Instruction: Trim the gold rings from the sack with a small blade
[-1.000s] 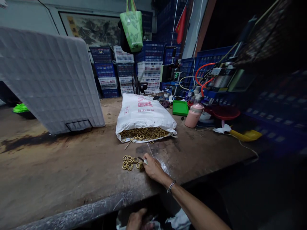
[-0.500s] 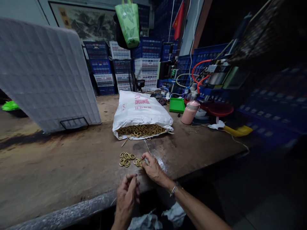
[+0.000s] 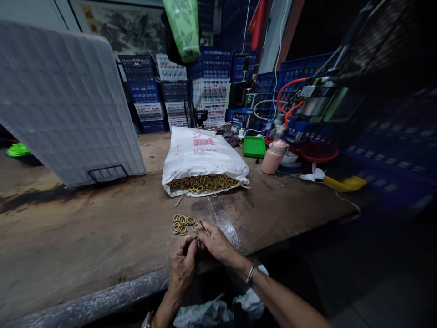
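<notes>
Pinching: left hand perhaps a ring, right hand a tool, white sack beyond.

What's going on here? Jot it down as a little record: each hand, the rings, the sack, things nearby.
left hand: fingertips meeting the right's; its grip is unclear
right hand: holding a slim tool
loose rings: gold-coloured, on the table
white sack: lying open, rings inside
nearby: green tray, pink bottle
</notes>
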A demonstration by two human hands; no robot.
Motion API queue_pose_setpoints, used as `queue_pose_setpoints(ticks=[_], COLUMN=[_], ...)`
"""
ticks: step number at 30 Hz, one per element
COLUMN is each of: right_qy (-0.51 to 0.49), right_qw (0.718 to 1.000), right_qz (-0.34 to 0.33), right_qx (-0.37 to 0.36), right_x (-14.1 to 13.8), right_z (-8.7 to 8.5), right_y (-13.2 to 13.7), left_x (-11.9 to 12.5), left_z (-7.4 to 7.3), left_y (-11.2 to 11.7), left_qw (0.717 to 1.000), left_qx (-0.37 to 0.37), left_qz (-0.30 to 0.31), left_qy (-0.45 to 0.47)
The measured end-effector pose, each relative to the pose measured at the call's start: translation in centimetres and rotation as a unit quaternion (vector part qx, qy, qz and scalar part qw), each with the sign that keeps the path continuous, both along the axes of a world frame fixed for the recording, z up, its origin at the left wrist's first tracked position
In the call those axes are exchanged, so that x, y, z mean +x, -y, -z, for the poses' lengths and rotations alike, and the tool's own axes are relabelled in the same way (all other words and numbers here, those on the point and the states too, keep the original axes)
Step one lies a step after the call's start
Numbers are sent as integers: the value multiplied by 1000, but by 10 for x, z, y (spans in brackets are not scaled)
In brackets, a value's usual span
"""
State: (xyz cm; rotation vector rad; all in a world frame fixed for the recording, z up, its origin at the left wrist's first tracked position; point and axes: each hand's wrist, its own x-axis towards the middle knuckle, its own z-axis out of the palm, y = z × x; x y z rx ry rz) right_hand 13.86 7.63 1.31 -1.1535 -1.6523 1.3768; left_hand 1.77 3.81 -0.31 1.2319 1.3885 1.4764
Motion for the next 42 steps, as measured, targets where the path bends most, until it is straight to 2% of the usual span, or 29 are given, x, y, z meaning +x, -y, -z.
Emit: queue_pose_setpoints(ticks=[3,8,10,18,24,26,30,34,42], right_qy=[24,77,88,40,16,23,122,225,325], right_qw=[1000,995,993,999,1000,1000,988,960,923], right_qz=[10,47,40,8,-7,9,40,-27,-64], right_qx=[-1,46,63,14,8,8,86,165,195], right_x=[-3,-5,-5,-6,-8,-7,-4,0,-1], right_z=[2,6,6,4,3,4,5,4,-7], right_y=[-3,-2,-1,1,1,1,2,9,13], left_x=[0,2,1,0,0,-1,-3,-5,-7], left_z=[3,7,7,7,7,8,7,6,8], left_y=[1,3,3,5,8,8,9,11,12], left_qw=[1000,977,968,945,940,940,940,947,963], left_qx=[-10,-148,-170,-159,-148,-148,-147,-139,-120], left_qz=[4,56,75,111,109,113,101,101,103], left_qy=[21,141,168,263,286,286,289,273,219])
